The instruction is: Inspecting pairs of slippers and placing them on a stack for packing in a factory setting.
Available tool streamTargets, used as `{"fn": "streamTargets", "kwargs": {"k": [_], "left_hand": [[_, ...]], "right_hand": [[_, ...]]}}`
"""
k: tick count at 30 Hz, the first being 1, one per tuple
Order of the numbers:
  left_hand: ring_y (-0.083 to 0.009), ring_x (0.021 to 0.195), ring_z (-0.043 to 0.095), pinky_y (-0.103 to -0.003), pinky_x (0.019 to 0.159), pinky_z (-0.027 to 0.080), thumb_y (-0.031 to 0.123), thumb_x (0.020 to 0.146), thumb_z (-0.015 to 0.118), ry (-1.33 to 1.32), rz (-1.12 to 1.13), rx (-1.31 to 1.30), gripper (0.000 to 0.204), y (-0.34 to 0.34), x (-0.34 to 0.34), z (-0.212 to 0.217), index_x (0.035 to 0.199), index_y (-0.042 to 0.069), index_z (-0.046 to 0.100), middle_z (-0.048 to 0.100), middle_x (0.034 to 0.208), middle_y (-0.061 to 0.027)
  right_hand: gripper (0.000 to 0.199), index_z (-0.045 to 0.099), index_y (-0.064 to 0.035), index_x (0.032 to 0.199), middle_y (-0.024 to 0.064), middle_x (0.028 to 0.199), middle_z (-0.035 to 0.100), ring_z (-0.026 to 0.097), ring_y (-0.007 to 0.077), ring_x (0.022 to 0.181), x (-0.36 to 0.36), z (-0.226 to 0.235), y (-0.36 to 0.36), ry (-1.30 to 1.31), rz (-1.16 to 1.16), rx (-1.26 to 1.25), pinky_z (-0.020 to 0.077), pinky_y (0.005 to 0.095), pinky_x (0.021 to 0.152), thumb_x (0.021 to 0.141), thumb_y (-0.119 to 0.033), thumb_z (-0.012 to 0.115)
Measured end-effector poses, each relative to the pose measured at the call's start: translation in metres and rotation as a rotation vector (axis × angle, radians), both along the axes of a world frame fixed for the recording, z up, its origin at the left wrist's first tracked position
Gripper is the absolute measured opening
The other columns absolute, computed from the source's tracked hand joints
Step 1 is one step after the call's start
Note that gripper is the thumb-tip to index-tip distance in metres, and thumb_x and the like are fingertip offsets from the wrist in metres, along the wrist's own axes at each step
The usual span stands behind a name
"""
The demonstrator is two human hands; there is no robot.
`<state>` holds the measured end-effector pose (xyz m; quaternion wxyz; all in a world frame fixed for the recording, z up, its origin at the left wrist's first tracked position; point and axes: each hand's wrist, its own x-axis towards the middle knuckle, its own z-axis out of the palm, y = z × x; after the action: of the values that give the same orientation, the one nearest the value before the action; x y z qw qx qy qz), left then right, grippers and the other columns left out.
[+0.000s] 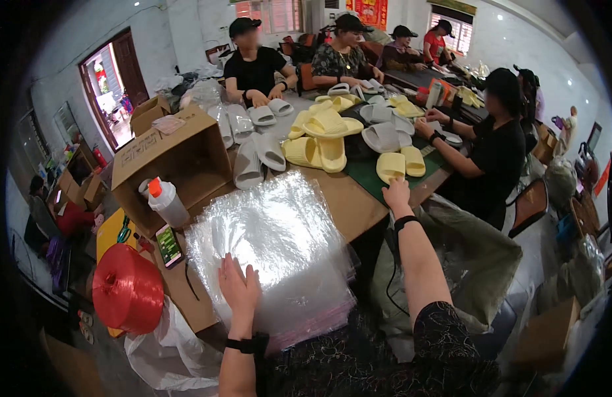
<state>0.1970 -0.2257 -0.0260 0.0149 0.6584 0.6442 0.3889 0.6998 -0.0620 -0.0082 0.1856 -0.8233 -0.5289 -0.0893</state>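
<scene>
My left hand point(238, 284) lies flat, fingers stretched, on a stack of clear plastic bags point(299, 245). The bags are shiny, with a pinkish edge at the near side. Stretched out to the right, my right hand point(397, 194) has its fingers closed at the near end of a yellow slipper point(390, 165). That slipper rests on a green mat point(368, 188), and its mate point(413, 161) lies just to the right. A pile of yellow slippers point(319, 135) and a pair of grey slippers point(248, 162) sit beyond the bags.
An open cardboard box point(173, 149) stands at the left, with a white bottle point(167, 202) with an orange cap, a phone point(169, 245) and a roll of red twine point(127, 289) nearby. Several co-workers sit around the table; one point(497, 145) handles grey slippers at right. A big sack point(451, 258) stands below my right arm.
</scene>
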Motion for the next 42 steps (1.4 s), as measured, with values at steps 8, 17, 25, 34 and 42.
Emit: {"fn": "streamTargets", "kwargs": {"k": [8,17,25,34,42], "left_hand": [[-0.0437,0.139,0.045,-0.052,0.121,0.026,0.029,0.095,0.064,0.011,-0.022,0.064,0.068,0.001,-0.002,-0.005,0.147,-0.009,0.042,0.054,0.143,-0.0294],[-0.0440,0.141,0.043,-0.053,0.121,0.026,0.028,0.094,0.065,0.007,-0.015,0.047,0.068,0.000,0.000,-0.003,0.146,-0.009,0.043,0.052,0.145,-0.0283],[-0.0435,0.143,0.042,-0.052,0.123,0.023,0.029,0.095,0.063,-0.012,-0.015,-0.008,0.068,-0.006,0.001,-0.003,0.147,-0.009,0.042,0.051,0.147,-0.0292],[-0.0487,0.136,0.047,-0.058,0.119,0.028,0.030,0.091,0.068,0.001,-0.018,0.111,0.070,0.000,-0.001,-0.007,0.144,-0.010,0.044,0.054,0.141,-0.0312],[-0.0458,0.141,0.043,-0.053,0.121,0.026,0.030,0.094,0.064,-0.018,-0.006,0.040,0.068,-0.002,0.002,0.000,0.146,-0.009,0.044,0.052,0.145,-0.0305]], "right_hand": [[0.022,0.068,-0.0028,0.086,0.0161,0.098,0.067,0.063,0.0366,0.100,-0.033,-0.010,-0.001,-0.188,0.262,0.086,0.0537,0.0468,0.087,0.076,-0.022,0.073],[0.030,0.071,-0.0024,0.105,0.0213,0.098,0.070,0.067,0.0381,0.096,-0.173,0.029,-0.018,0.513,0.882,0.305,0.0533,0.0442,0.087,0.087,-0.027,0.074],[0.073,0.058,-0.0079,0.139,0.0245,0.133,0.059,0.052,0.0438,0.127,-0.108,0.040,-0.024,-0.020,0.252,0.372,0.0412,0.0526,0.108,0.078,-0.039,0.083],[0.095,0.047,-0.0055,0.150,0.0228,0.131,0.066,0.067,0.0316,0.114,-0.049,0.039,-0.017,0.406,0.345,-0.161,0.0538,0.0429,0.094,0.074,-0.049,0.085],[0.094,0.045,0.0017,0.151,0.0179,0.128,0.067,0.070,0.0230,0.103,-0.073,0.058,0.010,0.733,0.425,-0.444,0.0563,0.0354,0.081,0.074,-0.031,0.089]]}}
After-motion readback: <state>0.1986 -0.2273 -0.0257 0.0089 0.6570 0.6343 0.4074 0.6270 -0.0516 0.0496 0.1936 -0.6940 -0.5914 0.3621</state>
